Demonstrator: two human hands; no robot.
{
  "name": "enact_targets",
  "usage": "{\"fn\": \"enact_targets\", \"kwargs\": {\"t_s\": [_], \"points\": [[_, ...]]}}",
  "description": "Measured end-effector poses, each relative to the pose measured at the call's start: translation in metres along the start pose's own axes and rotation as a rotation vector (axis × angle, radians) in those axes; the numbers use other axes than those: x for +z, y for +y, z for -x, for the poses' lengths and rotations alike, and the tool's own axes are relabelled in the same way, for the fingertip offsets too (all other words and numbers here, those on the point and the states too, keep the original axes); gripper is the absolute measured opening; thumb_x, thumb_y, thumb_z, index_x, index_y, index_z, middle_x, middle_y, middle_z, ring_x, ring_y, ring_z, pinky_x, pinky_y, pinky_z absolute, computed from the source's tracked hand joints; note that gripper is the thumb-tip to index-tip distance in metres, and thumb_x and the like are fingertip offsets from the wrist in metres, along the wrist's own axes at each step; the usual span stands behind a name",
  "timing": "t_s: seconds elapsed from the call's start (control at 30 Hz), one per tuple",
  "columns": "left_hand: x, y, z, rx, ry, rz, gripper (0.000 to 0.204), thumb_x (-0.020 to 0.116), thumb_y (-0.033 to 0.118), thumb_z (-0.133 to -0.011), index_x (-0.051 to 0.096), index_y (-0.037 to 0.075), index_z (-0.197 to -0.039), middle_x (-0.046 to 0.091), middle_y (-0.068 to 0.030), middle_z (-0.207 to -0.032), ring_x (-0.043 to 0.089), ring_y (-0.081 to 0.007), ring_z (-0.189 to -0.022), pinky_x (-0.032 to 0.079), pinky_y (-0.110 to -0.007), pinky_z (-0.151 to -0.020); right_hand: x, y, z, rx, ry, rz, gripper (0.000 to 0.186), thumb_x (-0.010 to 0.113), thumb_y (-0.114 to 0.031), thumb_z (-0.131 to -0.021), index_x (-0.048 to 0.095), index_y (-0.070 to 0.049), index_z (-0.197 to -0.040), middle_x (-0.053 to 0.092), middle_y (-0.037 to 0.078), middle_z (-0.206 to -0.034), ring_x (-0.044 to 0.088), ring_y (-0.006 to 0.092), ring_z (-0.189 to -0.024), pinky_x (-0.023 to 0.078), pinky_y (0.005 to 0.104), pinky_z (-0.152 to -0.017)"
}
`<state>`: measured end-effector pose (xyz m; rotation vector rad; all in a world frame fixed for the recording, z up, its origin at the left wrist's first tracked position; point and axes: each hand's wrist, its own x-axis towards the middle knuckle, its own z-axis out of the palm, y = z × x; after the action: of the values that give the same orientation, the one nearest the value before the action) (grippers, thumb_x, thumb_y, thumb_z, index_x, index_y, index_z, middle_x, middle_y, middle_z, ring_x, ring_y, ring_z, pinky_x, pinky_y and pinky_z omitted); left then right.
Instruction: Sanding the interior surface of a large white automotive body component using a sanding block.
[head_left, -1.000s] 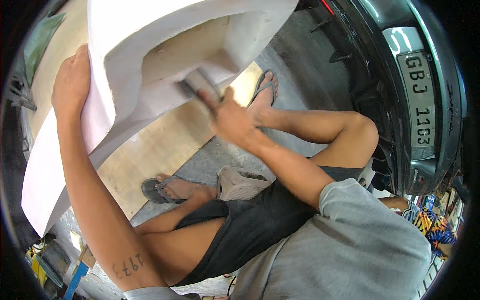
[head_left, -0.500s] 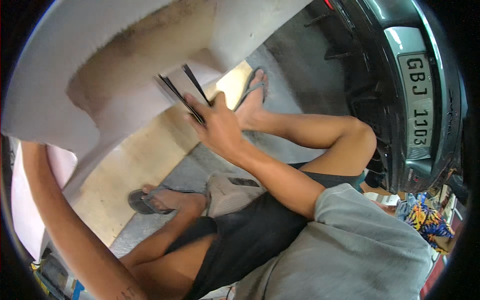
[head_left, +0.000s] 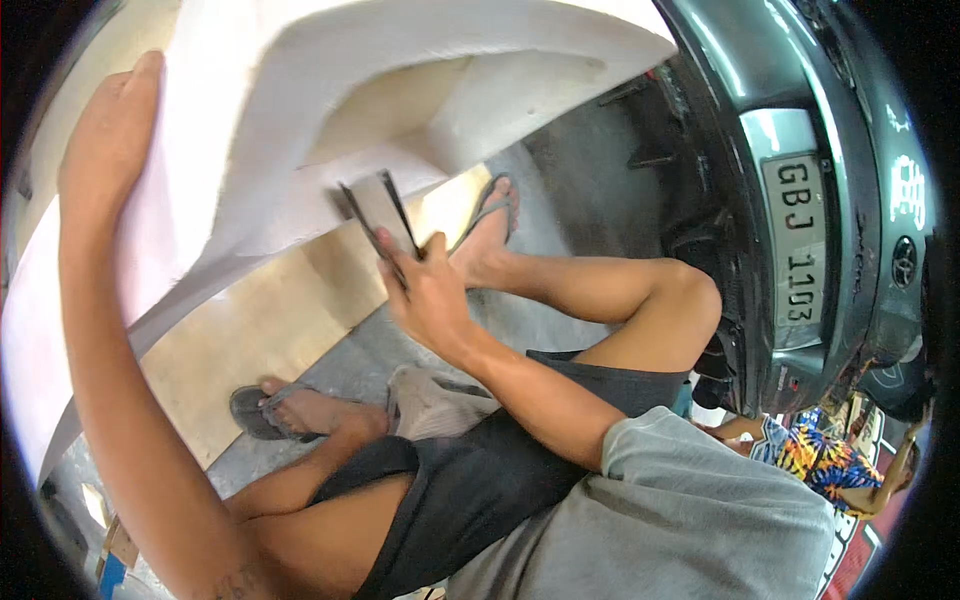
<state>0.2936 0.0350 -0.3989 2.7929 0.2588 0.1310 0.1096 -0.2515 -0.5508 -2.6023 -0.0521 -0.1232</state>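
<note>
My left hand (head_left: 110, 135) grips the outer side of a large white moulded part (head_left: 260, 190) that has a recessed, beige-tinged hollow. My right hand (head_left: 430, 300) holds a flat grey block with black edges (head_left: 380, 205), raised at the lower lip of that recess; whether it touches the surface I cannot tell. A pale plywood board (head_left: 240, 370) lies on the floor below the part, between it and my feet.
A dark green car's rear bumper (head_left: 840, 250) stands at my right. A worn beige object (head_left: 420, 395) is under my legs on the grey concrete floor (head_left: 570, 200). Another person (head_left: 820, 460) in a colourful patterned garment is at the lower right.
The white part swung over my left hand and back; that hand shows again on its outer side. My right hand and the block are somewhat lower in view than a second ago.
</note>
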Motion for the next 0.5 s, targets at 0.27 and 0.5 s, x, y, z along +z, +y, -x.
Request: {"fn": "enact_targets", "kwargs": {"t_s": [0.27, 0.5], "points": [[-0.008, -0.014, 0.001, 0.077, 0.084, 0.114, 0.061, 0.036, 0.051, -0.103, 0.066, 0.0, -0.119, 0.067, -0.0252, -0.122, 0.062, -0.0405, -0.116, 0.042, -0.042, -0.103, -0.006, 0.006, 0.0, -0.012, 0.102, 0.011, 0.041, 0.064, -0.019, -0.098, 0.066, -0.005, -0.135, 0.053, 0.027, -0.096, 0.053, 0.036, -0.082, 0.048, 0.042, -0.077], [-0.015, -0.029, -0.004, 0.096, 0.067, 0.029, 0.068, 0.038, 0.057, -0.101, 0.069, -0.001, -0.118, 0.065, -0.0262, -0.128, 0.063, -0.038, -0.117, 0.044, -0.042, -0.102, -0.004, -0.012, -0.004, -0.025, 0.009, -0.026, 0.041, 0.06, -0.025, -0.1, 0.064, -0.01, -0.138, 0.05, 0.03, -0.096, 0.059, 0.0456, -0.071, 0.052, 0.0477, -0.07]]}}
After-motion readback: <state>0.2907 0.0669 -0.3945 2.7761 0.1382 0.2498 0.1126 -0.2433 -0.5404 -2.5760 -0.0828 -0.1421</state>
